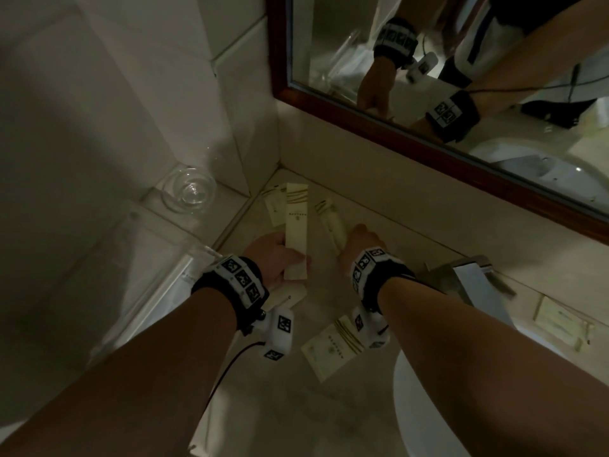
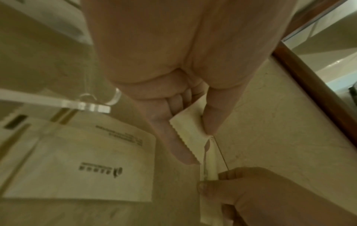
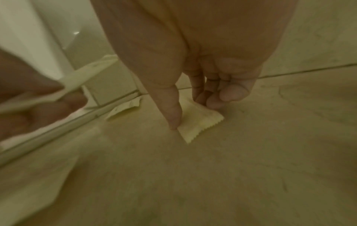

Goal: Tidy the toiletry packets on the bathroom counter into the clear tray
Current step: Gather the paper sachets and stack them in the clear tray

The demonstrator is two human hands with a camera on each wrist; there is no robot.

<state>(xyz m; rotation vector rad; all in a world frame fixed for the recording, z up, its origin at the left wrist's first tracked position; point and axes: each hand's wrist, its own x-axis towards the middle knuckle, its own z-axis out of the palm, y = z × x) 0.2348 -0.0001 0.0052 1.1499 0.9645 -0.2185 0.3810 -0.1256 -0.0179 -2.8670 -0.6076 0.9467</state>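
My left hand (image 1: 283,255) pinches the lower end of a long cream packet (image 1: 297,222) between thumb and fingers and holds it above the counter; the left wrist view shows its serrated end (image 2: 188,128) in the pinch. My right hand (image 1: 359,240) is down on the counter, thumb and curled fingers closed on a narrow cream packet (image 1: 329,219), also visible under that hand (image 3: 201,123). The clear tray (image 1: 197,258) stands to the left of my left wrist. More packets lie in the back corner (image 1: 275,206), under my left wrist (image 1: 291,298) and near the counter's front (image 1: 333,344).
A glass bowl (image 1: 189,192) sits on a tiled ledge at the back left. A chrome faucet (image 1: 461,275) and a white basin (image 1: 415,407) are to the right. A wood-framed mirror (image 1: 428,150) runs along the back wall. Another packet (image 1: 557,315) lies beyond the faucet.
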